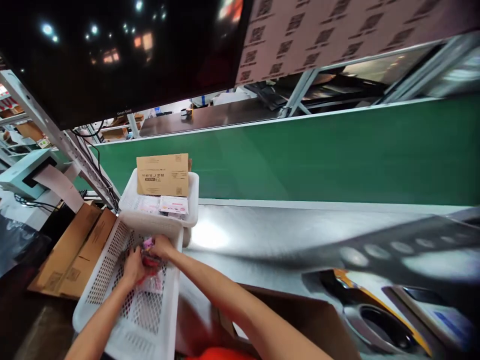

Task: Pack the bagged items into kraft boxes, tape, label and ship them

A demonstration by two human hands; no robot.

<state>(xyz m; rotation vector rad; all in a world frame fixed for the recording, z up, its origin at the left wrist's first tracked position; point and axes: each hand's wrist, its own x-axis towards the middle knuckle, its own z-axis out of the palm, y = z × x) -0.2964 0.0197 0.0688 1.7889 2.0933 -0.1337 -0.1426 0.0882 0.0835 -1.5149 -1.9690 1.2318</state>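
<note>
Both my hands reach into a white slotted plastic basket [171,310]. My left hand [134,266] has its fingers curled at the left side of small plastic-wrapped packets [150,261] with pink, purple and red parts. From the right, my right hand [163,247] closes on the same bunch, its fingertips partly hidden. What is inside the packets is too small to make out. Below the hands, a clear packet with a pale pink label [154,284] lies on the basket floor.
Behind stands a second white basket [194,200] with a cardboard piece [163,175] and printed packets. Flat cartons [77,252] and a label printer [28,172] are left. An open carton [292,320] and tape dispenser [378,320] sit right. A green belt [300,160] runs behind; a monitor [123,60] hangs above.
</note>
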